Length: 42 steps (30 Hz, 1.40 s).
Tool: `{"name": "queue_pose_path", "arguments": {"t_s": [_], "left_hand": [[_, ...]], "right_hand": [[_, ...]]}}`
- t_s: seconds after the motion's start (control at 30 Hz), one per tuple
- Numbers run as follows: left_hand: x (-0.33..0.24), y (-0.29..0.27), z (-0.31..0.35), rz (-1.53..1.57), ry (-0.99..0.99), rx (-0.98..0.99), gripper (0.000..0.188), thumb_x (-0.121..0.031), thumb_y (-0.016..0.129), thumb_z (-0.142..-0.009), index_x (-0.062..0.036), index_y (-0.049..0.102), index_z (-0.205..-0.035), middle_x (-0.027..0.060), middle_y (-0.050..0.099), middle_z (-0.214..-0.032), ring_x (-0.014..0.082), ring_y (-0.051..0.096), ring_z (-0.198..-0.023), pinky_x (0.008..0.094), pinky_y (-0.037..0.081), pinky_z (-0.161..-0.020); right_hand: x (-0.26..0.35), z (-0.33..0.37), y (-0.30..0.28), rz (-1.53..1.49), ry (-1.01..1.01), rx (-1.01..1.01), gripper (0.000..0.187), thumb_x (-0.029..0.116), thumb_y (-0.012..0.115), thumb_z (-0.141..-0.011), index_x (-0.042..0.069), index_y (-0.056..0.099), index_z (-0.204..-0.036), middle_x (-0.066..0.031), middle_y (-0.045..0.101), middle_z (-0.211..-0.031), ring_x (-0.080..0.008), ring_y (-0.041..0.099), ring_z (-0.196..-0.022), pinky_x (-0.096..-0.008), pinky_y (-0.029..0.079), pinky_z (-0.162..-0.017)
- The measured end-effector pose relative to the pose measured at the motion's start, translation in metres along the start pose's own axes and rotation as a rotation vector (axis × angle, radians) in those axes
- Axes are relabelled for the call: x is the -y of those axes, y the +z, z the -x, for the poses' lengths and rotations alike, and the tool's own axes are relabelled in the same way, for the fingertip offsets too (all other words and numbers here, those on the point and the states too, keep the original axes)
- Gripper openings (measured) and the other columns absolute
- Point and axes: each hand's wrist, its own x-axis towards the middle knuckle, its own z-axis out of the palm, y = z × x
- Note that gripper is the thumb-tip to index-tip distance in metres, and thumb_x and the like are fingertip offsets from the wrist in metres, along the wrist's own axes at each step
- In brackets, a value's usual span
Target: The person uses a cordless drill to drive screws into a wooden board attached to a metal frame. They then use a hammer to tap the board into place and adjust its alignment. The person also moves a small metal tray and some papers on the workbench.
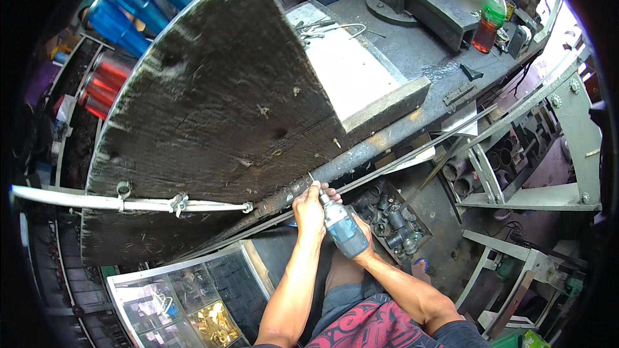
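Both my hands are on a bottle-shaped object (346, 231) with a narrow neck, a greyish blue body and a thin pale tip; its exact kind I cannot tell. My left hand (310, 211) is closed around the neck end, near the tip. Lower down, my right hand (365, 243) wraps the body from the right side, with its fingers partly hidden behind it. The tip points at the lower edge of a big dark worn board (206, 109), beside the metal edge of the workbench (361, 153). Whether it touches anything, I cannot tell.
A white rod (155, 204) crosses the board's left part. On the bench are a heavy vise (438, 9), a white panel (354, 64) and a bottle of red liquid (489, 26). Below sit a box of metal parts (393, 222) and a divided glass-topped case (187, 293). Someone stands beyond the bench.
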Motion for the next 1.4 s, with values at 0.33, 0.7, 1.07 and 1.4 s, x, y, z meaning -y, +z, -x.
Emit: {"name": "queue_pose_path", "arguments": {"t_s": [0.33,0.7,1.07,1.4], "left_hand": [[0.005,0.002,0.004,-0.045,0.030,-0.025,0.028,-0.021,0.054,-0.106,0.0019,0.062,-0.093,0.0106,0.063,-0.076,0.0225,0.066,-0.066,0.0379,0.062,-0.064],[0.002,0.003,0.001,-0.105,0.029,-0.016,0.027,-0.025,0.050,-0.107,-0.0014,0.059,-0.095,0.0091,0.060,-0.074,0.0227,0.063,-0.064,0.0393,0.059,-0.061],[-0.004,0.015,0.002,-0.058,-0.020,0.025,0.029,-0.025,0.036,-0.109,-0.0042,0.048,-0.094,0.0092,0.054,-0.070,0.0231,0.058,-0.060,0.0414,0.057,-0.058],[-0.004,0.016,0.002,-0.099,-0.043,0.027,0.029,-0.025,0.035,-0.110,-0.0060,0.046,-0.091,0.0077,0.051,-0.071,0.0221,0.055,-0.059,0.0412,0.056,-0.057]], "right_hand": [[0.002,0.003,-0.005,-0.095,0.085,0.024,0.032,0.014,0.075,-0.079,-0.006,0.063,-0.101,-0.0221,0.064,-0.095,-0.0411,0.064,-0.088,-0.0418,0.052,-0.079],[-0.016,0.005,0.011,-0.142,0.033,0.012,0.022,0.012,0.067,-0.090,-0.003,0.067,-0.107,-0.0179,0.068,-0.098,-0.0332,0.066,-0.090,-0.0379,0.052,-0.083],[-0.034,0.004,0.013,-0.186,0.056,0.056,0.032,0.014,0.072,-0.086,-0.003,0.068,-0.112,-0.0187,0.071,-0.106,-0.0333,0.069,-0.098,-0.0374,0.054,-0.089],[-0.017,0.007,0.012,-0.195,0.109,0.017,0.021,0.010,0.051,-0.105,-0.003,0.066,-0.109,-0.0078,0.070,-0.099,-0.0156,0.065,-0.087,-0.0292,0.052,-0.079]]}}
